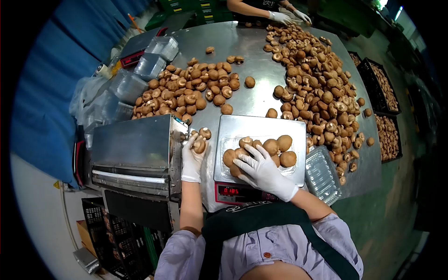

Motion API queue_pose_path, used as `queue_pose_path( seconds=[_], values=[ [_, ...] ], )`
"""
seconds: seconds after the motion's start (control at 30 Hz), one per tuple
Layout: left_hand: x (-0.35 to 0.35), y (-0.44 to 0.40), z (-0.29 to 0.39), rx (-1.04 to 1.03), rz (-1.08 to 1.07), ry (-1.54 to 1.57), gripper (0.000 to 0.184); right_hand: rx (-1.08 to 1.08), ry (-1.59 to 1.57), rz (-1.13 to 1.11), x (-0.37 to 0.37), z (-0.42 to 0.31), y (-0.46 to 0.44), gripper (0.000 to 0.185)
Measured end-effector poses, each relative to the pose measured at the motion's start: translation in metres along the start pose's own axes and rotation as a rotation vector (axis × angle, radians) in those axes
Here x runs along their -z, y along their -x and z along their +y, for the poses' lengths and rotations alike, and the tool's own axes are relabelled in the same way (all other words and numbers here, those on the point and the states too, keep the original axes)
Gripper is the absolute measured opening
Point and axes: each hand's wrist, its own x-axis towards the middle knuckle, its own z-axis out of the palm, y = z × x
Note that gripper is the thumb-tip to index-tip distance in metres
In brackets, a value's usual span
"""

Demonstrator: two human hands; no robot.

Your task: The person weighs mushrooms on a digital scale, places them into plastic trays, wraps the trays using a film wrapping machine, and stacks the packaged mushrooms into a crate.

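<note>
My left hand, in a white glove, is closed around a brown shiitake mushroom beside the metal machine. Another shiitake shows just beyond its fingertips; whether the hand touches it I cannot tell. My right hand, gloved too, lies with fingers spread over several shiitake mushrooms in a clear plastic tray. That tray sits on the scale, whose red display is lit. Part of the tray and some mushrooms are hidden under the right hand.
A large mushroom pile covers the table's right side; a smaller pile lies left. An empty clear tray stands right of the scale. A wrapping machine and stacked trays are left. A co-worker's gloved hands are across.
</note>
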Motion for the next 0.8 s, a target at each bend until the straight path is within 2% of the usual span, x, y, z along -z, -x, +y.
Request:
queue_pose_path(
  seconds=[0.17, 0.23, 0.33, 0.4, 0.43, 0.5, 0.53, 0.57, 0.63, 0.67, 0.7, 0.77, 0.8],
  values=[
    [0.016, -0.012, -0.011, -0.097, 0.114, 0.036, 0.023, -0.081, -0.041, 0.048, 0.005, 0.000, 0.000, 0.054],
    [0.029, -0.019, -0.013, -0.113, 0.100, 0.010, 0.022, -0.128, -0.075, 0.113, 0.010, 0.003, 0.006, 0.050],
    [0.018, -0.011, -0.012, -0.124, 0.075, -0.097, 0.031, -0.204, -0.055, 0.184, 0.028, 0.008, 0.015, 0.044],
    [-0.017, 0.012, -0.011, -0.290, 0.241, -0.321, 0.040, -0.297, -0.037, 0.223, 0.042, 0.009, 0.021, 0.039],
    [-0.019, 0.017, -0.010, -0.288, 0.248, -0.320, 0.040, -0.337, -0.019, 0.223, 0.050, 0.009, 0.024, 0.038],
    [-0.020, 0.025, -0.007, -0.534, 0.072, -0.868, 0.038, -0.391, 0.025, 0.260, 0.056, 0.011, 0.032, 0.038],
    [-0.021, 0.030, -0.003, -0.502, -0.074, -0.890, 0.032, -0.411, 0.021, 0.280, 0.055, 0.015, 0.038, 0.039],
    [-0.021, 0.034, -0.002, -0.445, -0.249, -0.802, 0.037, -0.433, 0.017, 0.295, 0.053, 0.019, 0.044, 0.039],
    [-0.038, 0.059, 0.005, -0.446, -0.348, -1.025, 0.044, -0.499, 0.008, 0.307, 0.051, 0.026, 0.050, 0.039],
    [-0.047, 0.069, 0.011, -0.444, -0.439, -1.190, 0.054, -0.525, 0.016, 0.314, 0.050, 0.030, 0.052, 0.040],
    [-0.046, 0.073, 0.007, -0.423, -0.554, -1.154, 0.062, -0.547, 0.026, 0.325, 0.048, 0.033, 0.054, 0.040],
    [-0.042, 0.073, 0.002, -0.485, -0.654, -1.361, 0.067, -0.570, 0.025, 0.306, 0.041, 0.038, 0.058, 0.048],
    [-0.043, 0.075, 0.000, -0.485, -0.653, -1.360, 0.067, -0.597, 0.048, 0.285, 0.038, 0.039, 0.056, 0.052]
  ],
)
